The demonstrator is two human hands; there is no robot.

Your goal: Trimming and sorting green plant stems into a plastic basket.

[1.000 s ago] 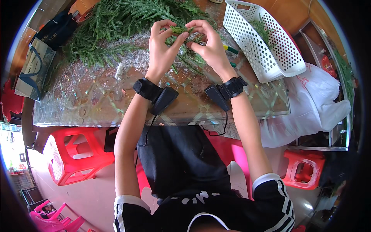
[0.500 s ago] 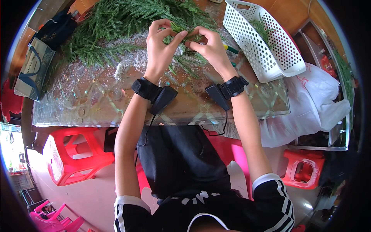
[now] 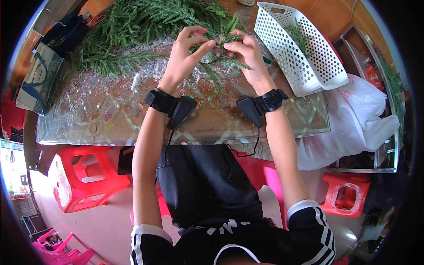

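Note:
A small green artificial pine sprig [image 3: 229,30] stands up between my two hands over the far part of the table. My right hand [image 3: 250,55] pinches it between thumb and fingers. My left hand [image 3: 187,53] is closed at the thumb and index finger on the sprig's left side; the exact contact is partly hidden by the fingers. More needled twigs [image 3: 214,77] spread below and between the hands. Beyond my left hand lies a large heap of green pine branches [image 3: 132,28].
White flakes [image 3: 143,73] are scattered over the glass-topped table [image 3: 119,119]. A white perforated basket [image 3: 291,53] with some greenery stands at the right, beside a white plastic bag [image 3: 353,119]. Paper bag [image 3: 37,79] at the left; red stools [image 3: 86,176] below.
The sprig now stands higher and shows more clearly between my hands. My hands have drawn slightly apart, the right one moving a little toward me.

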